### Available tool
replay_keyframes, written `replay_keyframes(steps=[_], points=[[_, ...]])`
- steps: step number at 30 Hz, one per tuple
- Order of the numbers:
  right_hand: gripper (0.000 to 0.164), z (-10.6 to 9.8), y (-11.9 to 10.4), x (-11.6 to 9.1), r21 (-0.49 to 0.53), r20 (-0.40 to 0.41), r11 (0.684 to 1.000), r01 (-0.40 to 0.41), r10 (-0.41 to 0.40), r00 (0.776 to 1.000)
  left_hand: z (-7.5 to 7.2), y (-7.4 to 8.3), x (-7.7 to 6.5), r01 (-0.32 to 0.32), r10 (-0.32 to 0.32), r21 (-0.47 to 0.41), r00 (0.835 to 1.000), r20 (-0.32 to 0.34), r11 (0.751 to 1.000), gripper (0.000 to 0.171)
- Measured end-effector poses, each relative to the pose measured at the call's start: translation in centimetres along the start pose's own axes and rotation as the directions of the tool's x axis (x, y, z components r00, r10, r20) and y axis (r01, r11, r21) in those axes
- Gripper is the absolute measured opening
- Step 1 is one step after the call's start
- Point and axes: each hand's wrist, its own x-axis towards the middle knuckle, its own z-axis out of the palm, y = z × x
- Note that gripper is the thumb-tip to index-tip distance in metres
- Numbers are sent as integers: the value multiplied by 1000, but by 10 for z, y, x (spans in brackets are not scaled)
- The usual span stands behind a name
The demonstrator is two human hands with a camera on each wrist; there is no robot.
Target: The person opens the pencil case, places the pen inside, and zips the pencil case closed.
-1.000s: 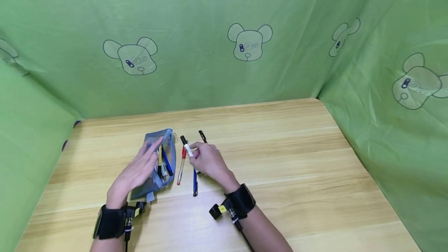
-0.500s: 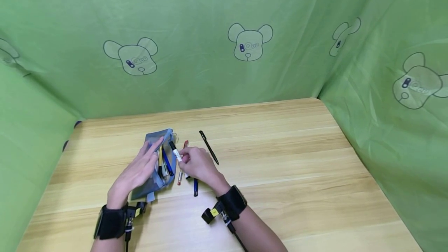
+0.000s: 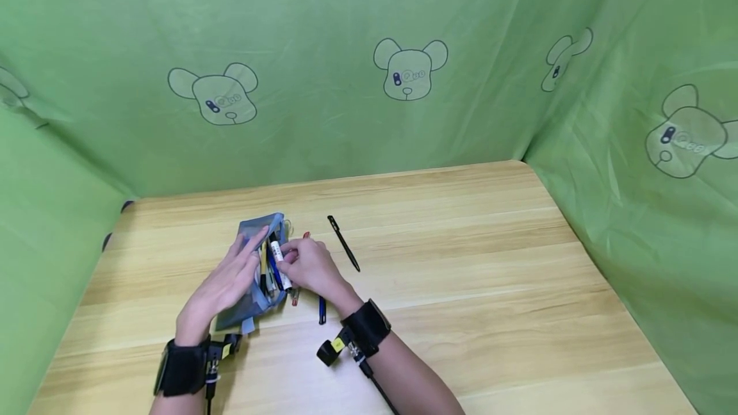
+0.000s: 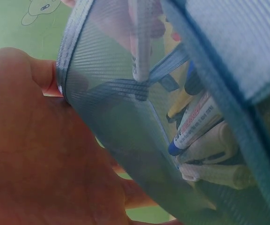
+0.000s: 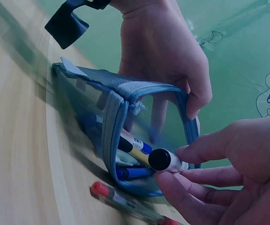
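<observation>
Apparently mid-packing, your left grip [image 3: 227,277] pinches the pouch [image 3: 232,317] by its rim; at its mouth, a marker [image 3: 277,250] sits firmly between thumb and fingers of your right grip [image 3: 311,266]. Next likely calls for lowering and release. Red pen [image 3: 296,298], blue pen [image 3: 322,312] and black pen [image 3: 346,247] lie beyond.

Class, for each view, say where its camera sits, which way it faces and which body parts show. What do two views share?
Head: on the head, facing forward and down over the table; left hand, right hand and forearms show.
Left wrist: on that wrist, facing the mesh pouch; left hand fills one side, right hand shows partly.
Right wrist: on that wrist, facing the pouch's mouth; right hand near, left hand beyond.
Both wrist views share the white marker.
</observation>
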Motion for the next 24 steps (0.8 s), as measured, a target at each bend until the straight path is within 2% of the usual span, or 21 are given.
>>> replay_keyframes(steps=[3, 9, 17, 20, 24], points=[[35, 5, -3, 2, 51, 6, 999, -16, 16, 1000, 0, 0, 0, 8, -8, -4, 1000, 1, 1000, 58], [32, 13, -8, 4, 80, 11, 997, -16, 15, 1000, -1, -3, -2, 3, -3, -8, 1000, -5, 1000, 58], [29, 15, -10, 3, 183, 96, 982, -38, 21, 995, -1, -4, -3, -2, 2, -13, 1000, -5, 1000, 57], [25, 11, -8, 3, 174, 90, 985, -18, 2, 996, -1, -3, -3, 4, -4, -11, 1000, -5, 1000, 57], [20, 3, -6, 2, 87, 50, 995, 48, -52, 997, -1, -3, -2, 6, -6, -5, 1000, -7, 1000, 57]])
